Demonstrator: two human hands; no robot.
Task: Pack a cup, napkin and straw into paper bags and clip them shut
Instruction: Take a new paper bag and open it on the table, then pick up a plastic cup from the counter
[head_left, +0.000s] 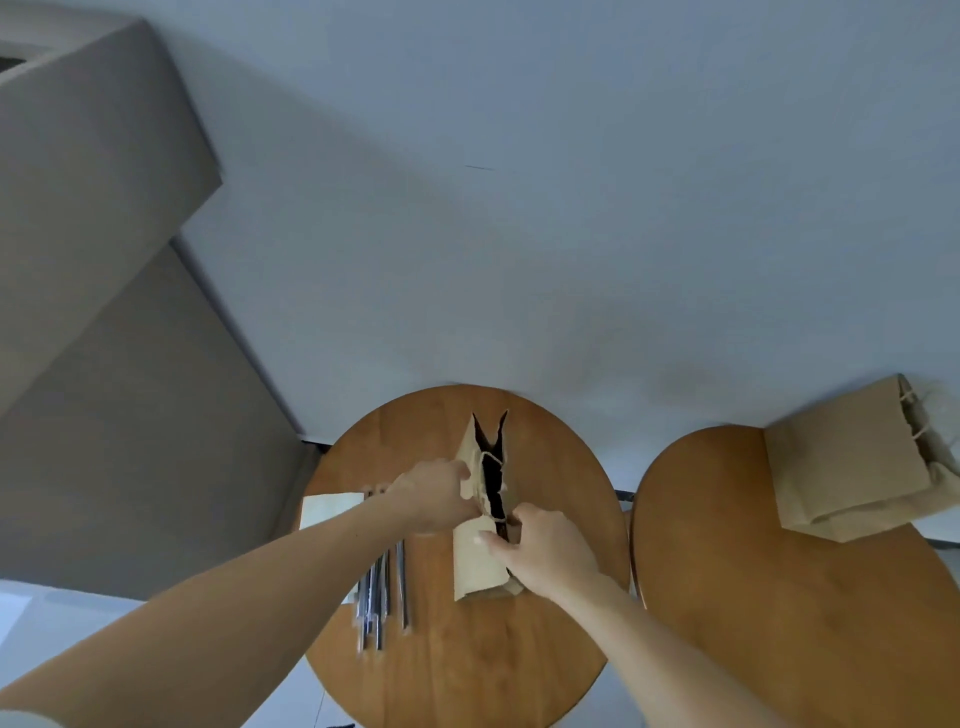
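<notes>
Head view: pinched rims of paper bag (474, 564) with left hand (435, 494) and right hand (546, 552), likely needed even, gentle spreading without tearing.

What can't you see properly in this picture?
Head view:
Inside the paper bag: too dark, and the left hand and right hand cover part of its rim.
The straws: blurred, partly under the left forearm.
The white stack: partly behind that arm.
The second bag: cut off by the right edge.
</notes>
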